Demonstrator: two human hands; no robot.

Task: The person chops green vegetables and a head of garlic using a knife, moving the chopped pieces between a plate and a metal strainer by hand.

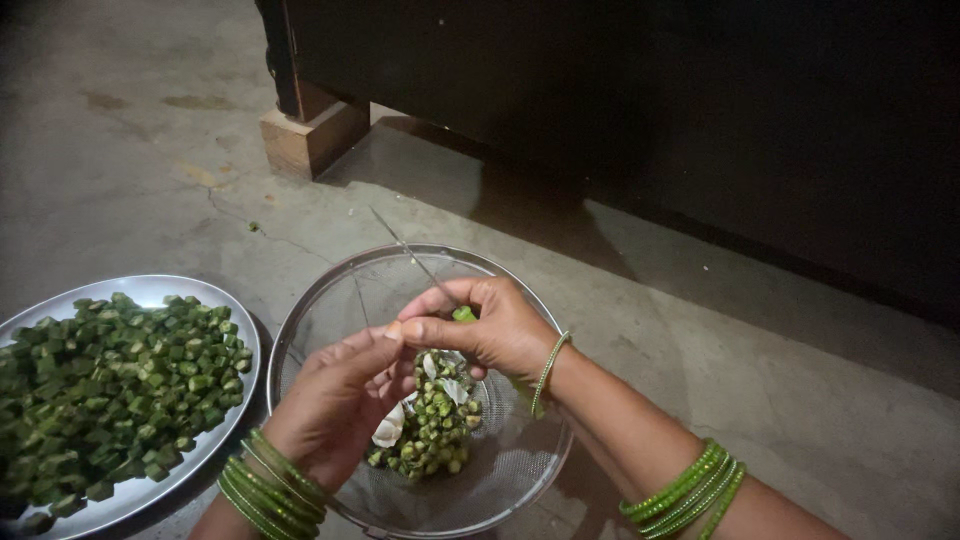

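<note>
Currently, head view: a knife (415, 262) and a small green okra piece (463, 314) are being gripped together in the right hand (490, 325), directly above the steel mesh strainer (330, 300). The left hand (335, 400) is being held cupped against the right one, whether grasping anything cannot be told. Chopped okra (430, 420) is lying inside the strainer; more is being kept on the steel plate (150, 290) just beside.
</note>
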